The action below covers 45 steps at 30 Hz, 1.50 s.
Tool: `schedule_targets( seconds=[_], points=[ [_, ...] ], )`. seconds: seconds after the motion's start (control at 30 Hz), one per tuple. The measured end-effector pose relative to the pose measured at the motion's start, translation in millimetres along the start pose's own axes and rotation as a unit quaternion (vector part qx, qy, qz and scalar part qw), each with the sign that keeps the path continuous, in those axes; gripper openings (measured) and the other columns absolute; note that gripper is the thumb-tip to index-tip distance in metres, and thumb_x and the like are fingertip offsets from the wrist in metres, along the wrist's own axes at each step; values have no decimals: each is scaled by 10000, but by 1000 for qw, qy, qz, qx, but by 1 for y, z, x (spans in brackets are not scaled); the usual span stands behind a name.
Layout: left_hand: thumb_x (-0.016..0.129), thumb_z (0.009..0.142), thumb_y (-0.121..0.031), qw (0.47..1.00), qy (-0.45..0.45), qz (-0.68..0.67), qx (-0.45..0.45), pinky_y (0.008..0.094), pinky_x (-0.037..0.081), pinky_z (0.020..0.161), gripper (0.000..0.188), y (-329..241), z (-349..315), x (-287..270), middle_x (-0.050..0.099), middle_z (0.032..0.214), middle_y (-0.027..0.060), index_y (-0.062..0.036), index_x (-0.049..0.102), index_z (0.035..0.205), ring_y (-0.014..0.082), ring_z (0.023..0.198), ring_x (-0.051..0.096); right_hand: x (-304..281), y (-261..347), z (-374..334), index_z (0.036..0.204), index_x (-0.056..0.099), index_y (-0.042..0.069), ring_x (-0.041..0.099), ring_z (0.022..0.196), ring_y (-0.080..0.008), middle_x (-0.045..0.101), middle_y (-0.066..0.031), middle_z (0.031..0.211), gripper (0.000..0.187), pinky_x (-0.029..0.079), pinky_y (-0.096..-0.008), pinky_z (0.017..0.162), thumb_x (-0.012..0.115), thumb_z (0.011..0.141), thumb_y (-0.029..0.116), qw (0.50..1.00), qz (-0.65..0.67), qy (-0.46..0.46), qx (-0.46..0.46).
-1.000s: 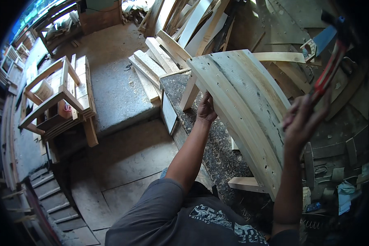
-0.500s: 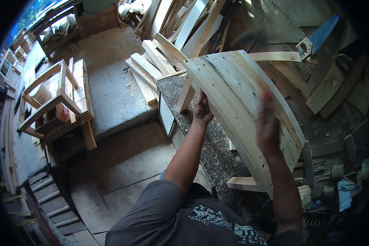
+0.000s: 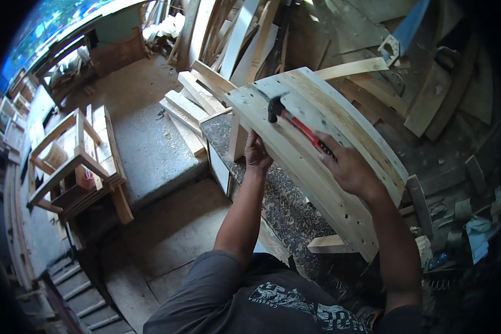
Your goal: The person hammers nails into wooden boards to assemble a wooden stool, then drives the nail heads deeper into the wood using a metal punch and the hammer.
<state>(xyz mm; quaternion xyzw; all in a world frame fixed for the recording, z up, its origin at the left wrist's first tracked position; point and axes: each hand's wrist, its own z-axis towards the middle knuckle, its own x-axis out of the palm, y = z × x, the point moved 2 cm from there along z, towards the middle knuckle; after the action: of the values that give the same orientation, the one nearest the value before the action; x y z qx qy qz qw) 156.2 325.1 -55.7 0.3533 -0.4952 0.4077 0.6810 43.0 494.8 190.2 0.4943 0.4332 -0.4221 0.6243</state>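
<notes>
A hammer with a red-and-black handle (image 3: 303, 131) and a dark claw head (image 3: 274, 108) is in my right hand (image 3: 348, 170), fingers closed round the grip. The head is down at the upper left part of a slatted wooden panel (image 3: 317, 150), which has wooden legs and a curved far edge. Dark nail or screw spots dot its slats. My left hand (image 3: 258, 152) grips the panel's near left edge, beside an upper wooden leg (image 3: 237, 137); some of its fingers are hidden under the board. Another leg (image 3: 331, 245) sticks out at the lower end.
The panel rests over a dark workbench (image 3: 295, 206) strewn with shavings. Cut timber (image 3: 192, 106) is stacked beyond it. A handsaw with a blue blade (image 3: 411, 25) and curved wood pieces (image 3: 428, 106) lie to the right. A wooden frame (image 3: 67, 156) stands at left.
The hammer, raised and blurred beforehand, has come down to the panel's upper left. My right hand has moved left with it. My left hand keeps its hold on the edge; the whole view has shifted slightly.
</notes>
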Motion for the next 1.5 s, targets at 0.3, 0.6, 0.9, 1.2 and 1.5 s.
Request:
schedule_targets(
  seconds=[0.3,0.6,0.9,1.2,1.5],
  points=[
    [549,913,-509,993,-65,95,29,493,357,1079,632,6,-4,5,523,1351,111,-90,449,1376,326,1258,475,-20,-15,-23,1429,352,230,640,916,-419,637,-293,941,497,495,-489,835,502,955,244,993,17,102,63],
    [532,947,-257,734,-568,370,-40,319,528,697,326,-156,-218,-195,617,1089,115,-40,513,1190,228,860,628,-73,-122,-259,1105,588,38,538,710,-124,547,-22,770,257,442,-300,687,631,889,170,917,181,-276,225],
    [494,938,-26,803,-448,387,65,440,580,824,415,-168,-260,-152,596,1131,253,89,377,1320,371,934,652,97,-191,-436,830,593,17,505,625,-124,530,-25,668,316,401,-318,586,671,885,319,778,227,-351,468],
    [676,907,-265,700,-205,661,174,312,391,767,189,-69,-101,97,496,782,-34,-156,530,958,88,758,467,213,-190,-480,858,621,-10,575,615,-205,573,-97,649,371,428,-381,603,686,847,355,660,425,-209,583],
    [726,770,-4,678,91,728,-38,272,526,774,185,139,24,233,678,878,96,24,638,930,156,795,644,217,-204,-473,895,638,-17,630,695,-268,633,-142,732,392,461,-404,642,712,812,359,744,263,-230,569]
  ],
)
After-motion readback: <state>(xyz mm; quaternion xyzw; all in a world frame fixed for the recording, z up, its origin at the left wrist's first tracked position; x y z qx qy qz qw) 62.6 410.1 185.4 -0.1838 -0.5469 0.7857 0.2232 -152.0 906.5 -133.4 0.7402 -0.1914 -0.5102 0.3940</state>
